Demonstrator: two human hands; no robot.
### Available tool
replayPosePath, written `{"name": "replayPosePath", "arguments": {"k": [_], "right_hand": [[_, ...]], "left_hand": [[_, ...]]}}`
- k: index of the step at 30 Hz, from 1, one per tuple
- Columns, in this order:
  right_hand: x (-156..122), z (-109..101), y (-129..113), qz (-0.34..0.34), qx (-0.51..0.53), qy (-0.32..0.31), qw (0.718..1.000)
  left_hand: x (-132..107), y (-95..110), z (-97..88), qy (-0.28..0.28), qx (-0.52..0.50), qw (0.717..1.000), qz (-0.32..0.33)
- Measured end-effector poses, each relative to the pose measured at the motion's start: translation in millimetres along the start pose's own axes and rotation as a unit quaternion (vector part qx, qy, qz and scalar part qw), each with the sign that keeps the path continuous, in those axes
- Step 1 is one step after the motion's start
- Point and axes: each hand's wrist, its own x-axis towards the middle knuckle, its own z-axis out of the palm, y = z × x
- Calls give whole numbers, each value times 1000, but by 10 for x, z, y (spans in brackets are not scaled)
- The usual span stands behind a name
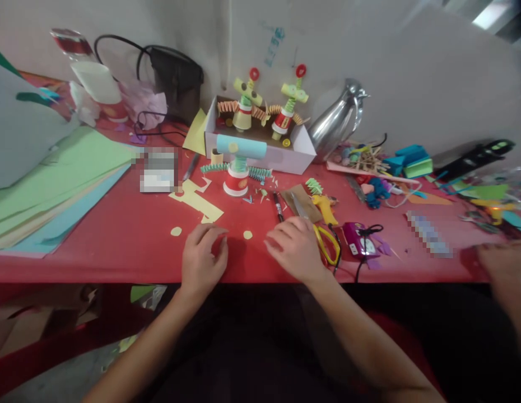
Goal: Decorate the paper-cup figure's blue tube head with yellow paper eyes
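My left hand (204, 258) rests on the red table, fingers curved, with a gap between thumb and fingertips and nothing held. My right hand (297, 250) lies with fingers loosely spread and empty, beside yellow-handled scissors (336, 253). Two small pale yellow paper discs (247, 235) lie flat near the hands, one between them and one left of my left hand. Beyond them stands a paper-cup figure (236, 182) with folded-paper arms and a light blue tube head (247, 147) carrying one pale disc. Cut yellow paper (201, 202) and a black marker (278, 207) lie nearby.
Behind, a white box (260, 158) holds two similar figures. A steel jug (338, 120) stands right of it. Yellow glue gun (326, 208) and purple device (360, 240) lie right; coloured paper sheets (71, 184) lie left. Another person's hand (506, 257) is at far right.
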Motion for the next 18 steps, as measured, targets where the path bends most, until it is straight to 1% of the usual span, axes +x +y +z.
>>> {"name": "replayPosePath", "arguments": {"k": [1, 3, 8, 11, 13, 16, 18], "right_hand": [[11, 38, -58, -29, -17, 3, 999], [70, 106, -95, -78, -48, -2, 996], [269, 194, 3, -168, -92, -18, 981], [314, 225, 41, -213, -100, -23, 972], [316, 241, 57, -226, -99, -22, 969], [314, 240, 73, -221, -84, -20, 972], [323, 219, 76, -218, -72, -29, 973]], "left_hand": [[0, -1, 3, 1, -1, 1000, 1], [0, -3, 12, 1, -5, 1000, 3], [2, 0, 20, -2, -27, 1000, -1], [1, 0, 15, -4, -25, 1000, -3], [1, -5, 19, -5, -23, 1000, -3], [1, -20, 38, -11, -19, 1000, 1], [0, -29, 50, -15, -17, 1000, 1]]}}
